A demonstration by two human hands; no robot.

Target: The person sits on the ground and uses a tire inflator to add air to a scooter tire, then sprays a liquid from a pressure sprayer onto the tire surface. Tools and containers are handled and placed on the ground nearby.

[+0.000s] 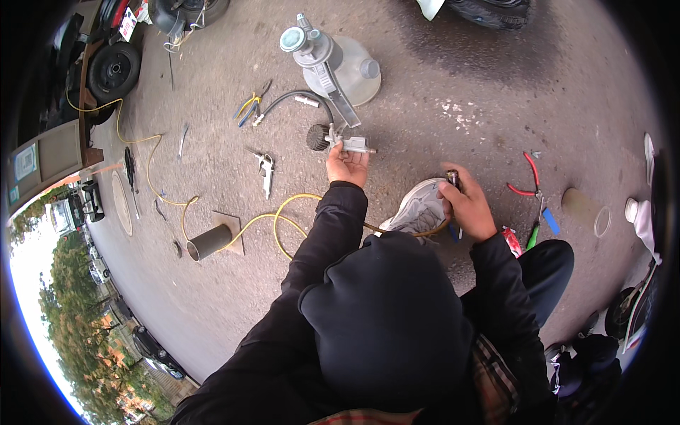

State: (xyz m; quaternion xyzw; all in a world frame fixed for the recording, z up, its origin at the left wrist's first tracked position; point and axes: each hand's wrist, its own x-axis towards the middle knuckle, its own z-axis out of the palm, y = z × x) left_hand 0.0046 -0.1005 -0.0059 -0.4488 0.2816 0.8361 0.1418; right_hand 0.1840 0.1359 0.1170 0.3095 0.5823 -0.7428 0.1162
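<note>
My left hand (347,168) is closed around a metal air inflator gun (355,145). On the gun's left side sits a round gauge in a ribbed black cover (317,138), and a short black hose (287,95) curls away from it. In my right hand (469,211), the fingers grip a dark hose coupler (452,176) at the end of a yellow air hose (304,196). The coupler and the gun are apart. Beneath my right hand is a light sneaker (419,204). A silver blow gun (266,173) lies left of my left hand.
Ahead stands a translucent jug with a grey pump head (358,74). Yellow-handled pliers (249,106) lie left of it. Red-handled pliers (528,177), a green-handled screwdriver (536,223) and a cylinder (584,210) lie to the right. A metal tube (210,242) rests left, near a wheel (113,71).
</note>
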